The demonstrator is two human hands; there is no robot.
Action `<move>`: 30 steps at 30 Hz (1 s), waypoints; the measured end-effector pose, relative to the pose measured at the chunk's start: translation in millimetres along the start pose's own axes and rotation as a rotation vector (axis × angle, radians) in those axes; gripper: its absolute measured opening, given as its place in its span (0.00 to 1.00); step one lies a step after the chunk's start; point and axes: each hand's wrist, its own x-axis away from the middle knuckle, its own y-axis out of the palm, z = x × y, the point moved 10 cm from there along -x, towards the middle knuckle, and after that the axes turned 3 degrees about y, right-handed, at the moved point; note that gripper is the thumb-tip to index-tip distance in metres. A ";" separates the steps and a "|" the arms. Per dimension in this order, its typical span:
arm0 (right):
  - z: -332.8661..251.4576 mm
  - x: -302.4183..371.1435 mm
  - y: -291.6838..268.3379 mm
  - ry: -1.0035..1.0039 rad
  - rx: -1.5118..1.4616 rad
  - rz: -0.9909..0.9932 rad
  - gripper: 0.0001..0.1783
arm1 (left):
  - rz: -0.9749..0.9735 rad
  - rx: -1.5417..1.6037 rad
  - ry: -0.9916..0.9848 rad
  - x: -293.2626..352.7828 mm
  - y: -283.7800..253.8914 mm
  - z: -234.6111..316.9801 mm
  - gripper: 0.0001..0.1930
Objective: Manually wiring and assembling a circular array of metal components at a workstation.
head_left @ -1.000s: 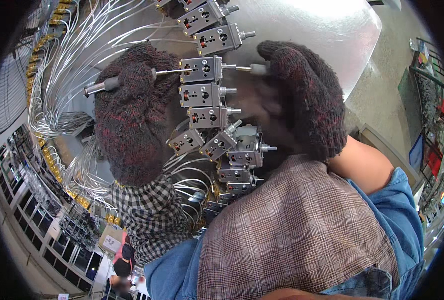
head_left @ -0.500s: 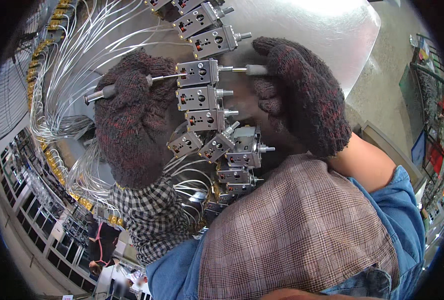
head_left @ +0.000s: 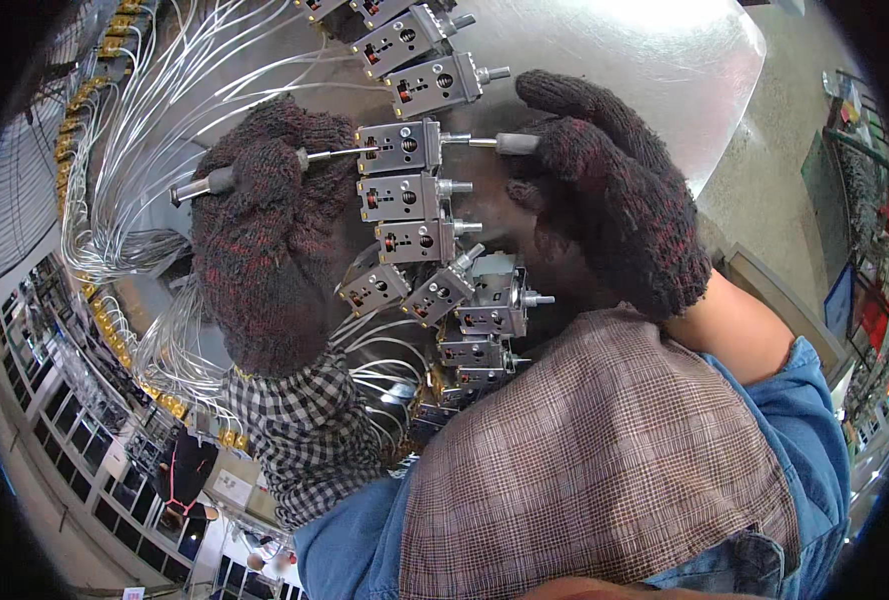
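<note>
My left hand [head_left: 270,225], in a dark knitted glove, is closed around a slim screwdriver [head_left: 206,187] with a grey handle. The screwdriver's thin shaft points right, its tip at the slots in the face of a small silver metal control box [head_left: 397,152]. Across from it, my gloved right hand [head_left: 620,190] pinches a second tool with a grey handle [head_left: 518,144], whose thin metal end meets the spindle on the box's right side. Several similar boxes with spindles stand in a curved row, among them one just above [head_left: 435,85] and one just below [head_left: 397,198].
A bundle of pale thin tubes [head_left: 130,160] sweeps along the left, ending at a row of brass-coloured parts [head_left: 70,130]. Under the boxes lies a shiny metal table [head_left: 625,45]. Another person in dark clothing [head_left: 187,470] is at the lower left, beyond my sleeve.
My right hand has shifted slightly, its fingers turned a little around the tool. The left hand and its screwdriver stay nearly in place. The person at lower left has moved.
</note>
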 end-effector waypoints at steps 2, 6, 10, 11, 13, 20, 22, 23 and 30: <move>-5.3 -2.1 -2.3 -0.010 0.076 0.002 0.31 | 0.038 0.095 -0.108 0.3 -3.5 -7.9 0.08; -17.2 -3.8 -4.4 -0.052 0.386 0.019 0.25 | -0.062 -0.075 -0.093 -6.8 0.7 3.3 0.08; 20.6 -1.8 -8.9 0.173 -0.166 0.098 0.27 | -0.055 -0.207 0.010 -6.0 -1.0 11.3 0.08; -3.2 -4.2 -11.3 -0.111 0.145 0.062 0.28 | -0.055 -0.207 0.010 -6.0 -0.4 11.6 0.08; -27.9 4.8 0.4 -0.397 0.455 0.023 0.29 | -0.038 -0.075 -0.124 -3.9 -1.2 0.7 0.08; -32.4 -2.4 -12.3 -0.220 0.456 0.172 0.27 | -0.099 -0.178 0.104 -8.5 6.9 13.9 0.07; -24.1 -6.3 -7.5 -0.082 0.495 0.098 0.28 | -0.068 -0.109 -0.020 -3.6 -0.2 7.5 0.07; -21.7 -7.0 -5.0 -0.053 0.444 0.078 0.28 | -0.067 -0.116 -0.024 -2.8 -1.8 10.3 0.07; 10.9 -1.8 -5.6 0.158 0.031 0.041 0.30 | -0.048 -0.092 -0.123 -3.3 5.7 4.3 0.07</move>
